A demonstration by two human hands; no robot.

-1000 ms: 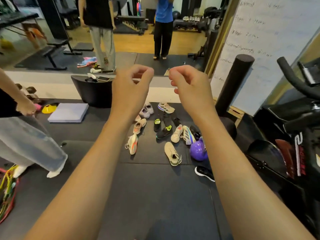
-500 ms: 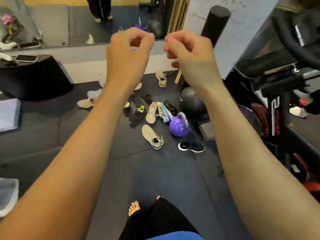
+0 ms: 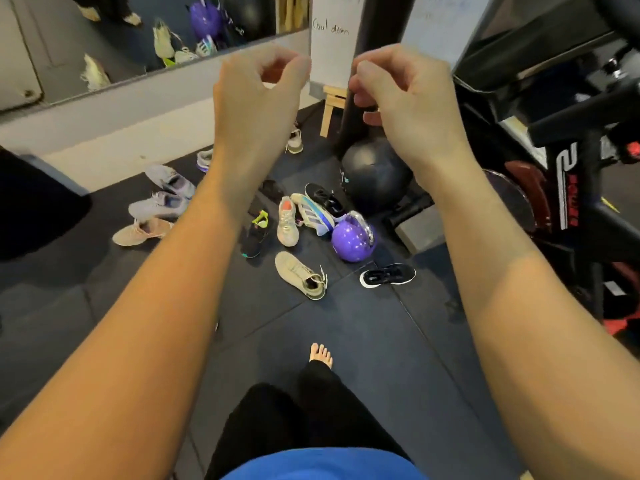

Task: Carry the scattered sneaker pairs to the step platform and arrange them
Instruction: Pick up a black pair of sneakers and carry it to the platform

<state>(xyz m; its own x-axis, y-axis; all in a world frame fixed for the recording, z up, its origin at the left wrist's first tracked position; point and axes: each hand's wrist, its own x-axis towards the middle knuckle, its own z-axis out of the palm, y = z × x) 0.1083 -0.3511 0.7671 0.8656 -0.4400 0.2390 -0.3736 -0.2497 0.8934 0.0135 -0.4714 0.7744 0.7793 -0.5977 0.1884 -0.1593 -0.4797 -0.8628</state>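
Observation:
Several sneakers lie scattered on the dark floor mat ahead: a beige one (image 3: pixel 300 275), a black one with a white sole (image 3: pixel 387 275), a white one with blue stripes (image 3: pixel 311 213), a black and neon one (image 3: pixel 255 233), a pink one (image 3: pixel 142 232) and two grey ones (image 3: pixel 157 206). My left hand (image 3: pixel 258 95) and my right hand (image 3: pixel 405 98) are raised side by side above the pile. Both have curled fingers and hold nothing. A black platform (image 3: pixel 38 206) shows at the left edge.
A purple kettlebell (image 3: pixel 351 237) and a black medicine ball (image 3: pixel 375 174) sit among the shoes. An exercise bike (image 3: pixel 571 188) fills the right side. A wall mirror (image 3: pixel 114 39) and a whiteboard (image 3: pixel 332 43) stand behind. My bare foot (image 3: pixel 321 355) is on the mat.
The view has tilted down and closer to the shoes, and the other people have left it. My hands stay raised, and the left hand's thumb and fingers have parted a little.

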